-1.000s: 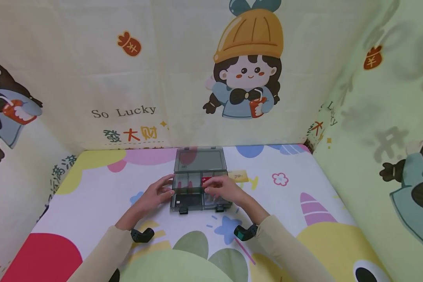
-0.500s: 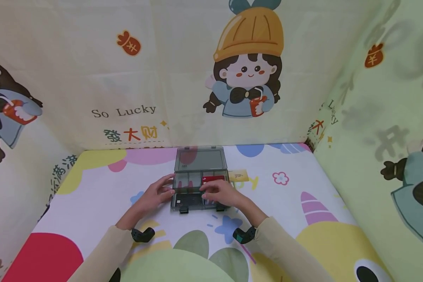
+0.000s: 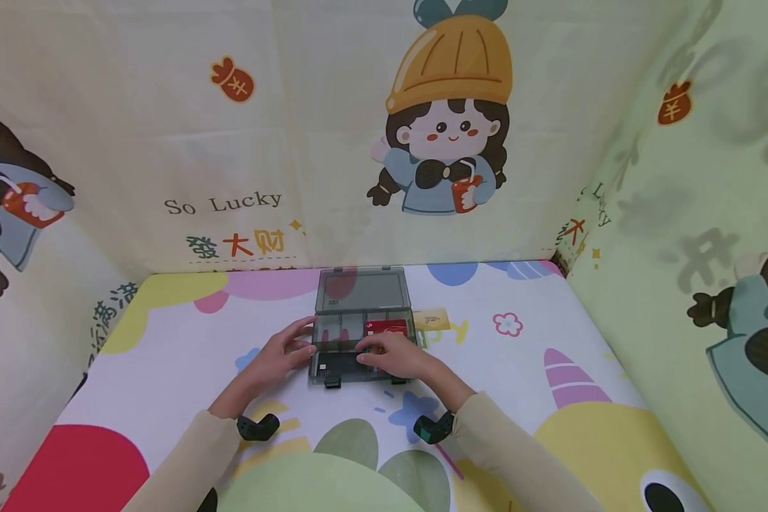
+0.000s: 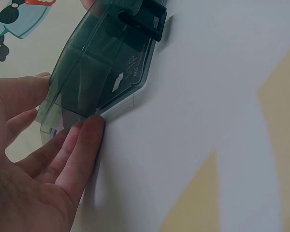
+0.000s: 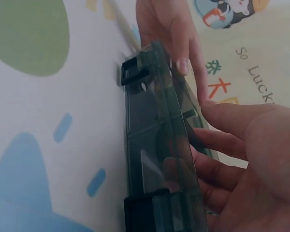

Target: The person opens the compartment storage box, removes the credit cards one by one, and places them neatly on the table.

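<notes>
One red card [image 3: 385,326] and black card [image 3: 334,365] in box [image 3: 340,321], gold card [image 3: 432,319] still outside toward desk's [image 3: 499,370] far edge; your left hand [image 3: 284,351] grips box, right hand's [image 3: 404,357] hold unclear.

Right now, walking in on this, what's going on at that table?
Someone in beige sleeves is handling a smoky, see-through divided case on a patterned table. The left-hand grip touches the case's left side, while the right-hand grip is at its front right part; whether that one holds anything is hidden. A red card-like item sits in the right half, and a gold card lies by the case's right edge.
</notes>
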### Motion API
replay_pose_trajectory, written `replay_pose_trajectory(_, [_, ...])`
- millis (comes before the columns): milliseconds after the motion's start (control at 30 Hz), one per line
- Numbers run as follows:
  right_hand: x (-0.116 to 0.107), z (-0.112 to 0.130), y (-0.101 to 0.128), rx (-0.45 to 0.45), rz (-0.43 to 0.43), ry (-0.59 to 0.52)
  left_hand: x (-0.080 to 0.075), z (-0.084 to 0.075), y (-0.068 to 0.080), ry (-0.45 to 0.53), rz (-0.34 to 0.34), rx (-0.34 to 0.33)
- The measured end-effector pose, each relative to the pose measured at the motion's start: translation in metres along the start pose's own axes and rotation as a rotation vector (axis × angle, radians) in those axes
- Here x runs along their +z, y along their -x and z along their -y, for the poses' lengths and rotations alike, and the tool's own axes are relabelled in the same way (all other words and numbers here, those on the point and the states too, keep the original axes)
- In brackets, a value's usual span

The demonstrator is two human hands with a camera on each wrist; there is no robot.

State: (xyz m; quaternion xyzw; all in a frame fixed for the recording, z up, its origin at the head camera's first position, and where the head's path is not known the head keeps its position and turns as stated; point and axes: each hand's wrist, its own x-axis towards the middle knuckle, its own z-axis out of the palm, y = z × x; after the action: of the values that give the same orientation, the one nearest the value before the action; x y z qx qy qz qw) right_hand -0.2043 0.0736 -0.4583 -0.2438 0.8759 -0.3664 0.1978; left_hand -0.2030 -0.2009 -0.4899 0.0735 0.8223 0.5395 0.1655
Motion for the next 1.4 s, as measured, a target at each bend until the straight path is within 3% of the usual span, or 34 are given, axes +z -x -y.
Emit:
replay_pose_trajectory(333, [0.008, 0.003, -0.005, 0.025, 0.001, 0.061, 0.0, 0.0, 0.001, -0.004, -0.011, -0.005])
replay_pose_trajectory(833, [0.016, 0.011, -0.016, 0.061, -0.013, 0.258, 0.0, 0.0, 0.0, -0.009, -0.009, -0.007])
replay_pose_trajectory(1167, [0.017, 0.008, -0.02, 0.07, 0.001, 0.22, 0.0, 0.0, 0.0, 0.004, -0.009, 0.001])
replay_pose_trajectory(1400, [0.017, 0.01, -0.019, 0.073, -0.045, 0.144, -0.001, -0.002, 0.002, -0.004, -0.012, 0.007])
